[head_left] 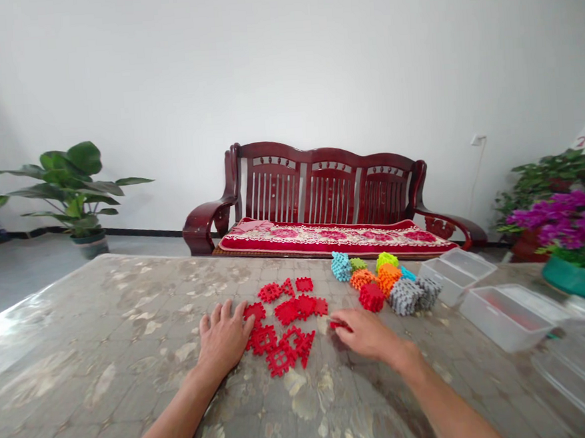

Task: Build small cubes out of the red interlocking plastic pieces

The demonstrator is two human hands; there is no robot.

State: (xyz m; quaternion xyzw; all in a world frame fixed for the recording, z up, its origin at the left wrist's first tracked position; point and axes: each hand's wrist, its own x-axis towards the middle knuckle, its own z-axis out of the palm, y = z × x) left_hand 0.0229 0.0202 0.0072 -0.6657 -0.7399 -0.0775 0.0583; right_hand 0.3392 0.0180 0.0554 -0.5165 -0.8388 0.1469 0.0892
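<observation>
Red plastic interlocking tiles (295, 310) lie loosely spread in the middle of the table, some square, some triangular, several with window-like openings. My left hand (223, 332) rests palm down at their left side, fingers stretched out, its thumb against a solid red tile (254, 311). To the right of the spread, my right hand (364, 332) has its fingers closed on a small red tile (334, 324), mostly hidden under the fingertips. Beyond that hand stands a stack of red tiles (371, 297), beside orange tiles (389, 279) and grey tiles (406, 296).
Light blue tiles (340, 267) and lime green tiles (386, 260) stand behind the orange ones. Clear plastic boxes (507, 317) sit at the right, near a teal pot (577, 280) of purple flowers. A wooden bench (327, 183) stands past the table's (131, 350) far edge.
</observation>
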